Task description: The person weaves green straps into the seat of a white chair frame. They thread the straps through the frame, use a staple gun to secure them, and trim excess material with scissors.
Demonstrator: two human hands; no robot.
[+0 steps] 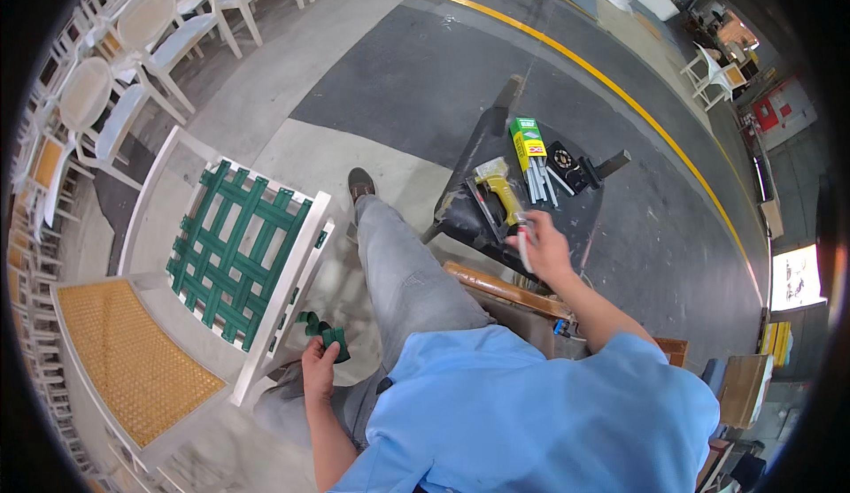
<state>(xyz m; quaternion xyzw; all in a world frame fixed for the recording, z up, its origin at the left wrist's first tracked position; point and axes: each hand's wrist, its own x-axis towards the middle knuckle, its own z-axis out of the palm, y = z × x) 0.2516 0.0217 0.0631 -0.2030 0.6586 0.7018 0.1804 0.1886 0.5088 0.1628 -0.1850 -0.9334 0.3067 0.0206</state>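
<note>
My left hand (319, 365) pinches a dark green webbing strap (335, 335), its loose end curling beside my leg. Just left stands a white chair frame (323, 214), its seat woven with crossing green straps (232, 236). My right hand (544, 247) is closed on a slim pale thing with a red end (522, 243), at the butt of a yellow staple gun (505, 194). Whether that pale thing is joined to the gun, I cannot tell. The gun lies on a black padded stool top (460, 199).
A green-yellow box (529, 139), staple strips (540, 179) and a round black part (567, 161) share the stool top. The chair's cane back (133, 360) is near left. Rows of white chairs (146, 19) fill the far left. A wooden bar (509, 288) lies before me.
</note>
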